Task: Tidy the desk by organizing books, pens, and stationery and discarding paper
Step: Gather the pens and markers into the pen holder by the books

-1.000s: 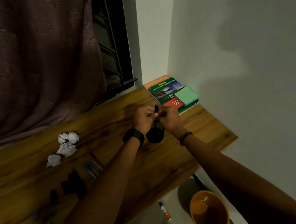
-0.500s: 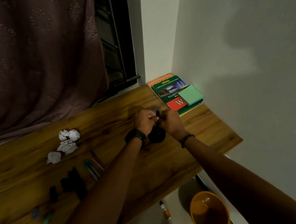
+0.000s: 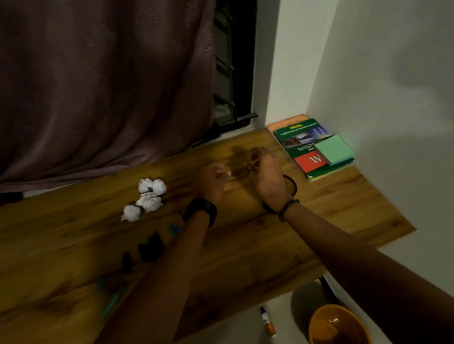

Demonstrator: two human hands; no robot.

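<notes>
Both hands met over the middle of the counter, toward the upper right of the frame. The right hand had its fingers curled in on something thin and dark, perhaps a pen, though motion blur left me unable to say what it was. The left hand sat just beside it, loosely curled; whether it gripped anything I could not tell. A dark round thing, partly hidden behind the right wrist, may have been a holder. The paper balls lay in a cluster to the left of the hands; they looked feather-light and soft, easy to scoop up whole in a palm. The pens lower left were slim, stiff and likely to roll, best pinched mid-barrel, and some dark small items lay between them and the paper. The books sat stacked in the far right corner against the wall with a green pad on top; they seemed flat and fairly heavy, best taken by the edges. The counter was smooth wood-grain in a dim room, a curtain upper left, an orange bin and a glue stick on the floor at lower right.
</notes>
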